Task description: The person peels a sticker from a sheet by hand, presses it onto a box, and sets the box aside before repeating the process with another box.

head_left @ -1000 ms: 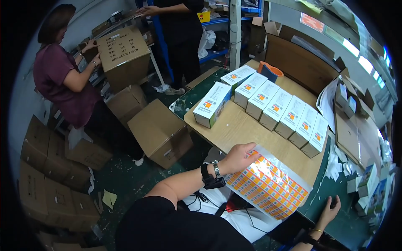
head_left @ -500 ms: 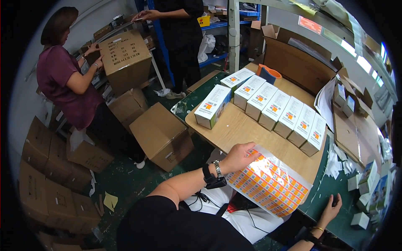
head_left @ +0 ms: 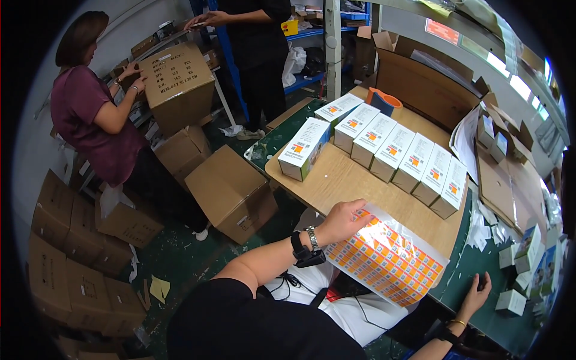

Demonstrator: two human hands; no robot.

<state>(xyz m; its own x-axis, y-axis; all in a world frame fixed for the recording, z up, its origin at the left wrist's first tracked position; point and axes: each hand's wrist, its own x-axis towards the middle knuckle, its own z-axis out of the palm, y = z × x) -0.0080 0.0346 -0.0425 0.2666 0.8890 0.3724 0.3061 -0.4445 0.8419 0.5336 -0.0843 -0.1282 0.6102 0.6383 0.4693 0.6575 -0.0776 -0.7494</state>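
One view, from your head: your left hand (head_left: pixel 343 219) lies fingers spread, gripping nothing, on the near corner of the orange label sheet (head_left: pixel 387 257), which lies at the wooden board's (head_left: pixel 336 180) near edge. Press that corner flat so the sheet cannot slide. Your right hand (head_left: pixel 477 293) rests released on the green tabletop (head_left: pixel 480 264), clear of the white boxes (head_left: pixel 393 150).

My left hand (head_left: pixel 343 221) reaches forward from a bent forearm, fingers curled and pressed flat, a watch on the wrist. My right hand (head_left: pixel 477 295) rests low, fingers loosely spread.
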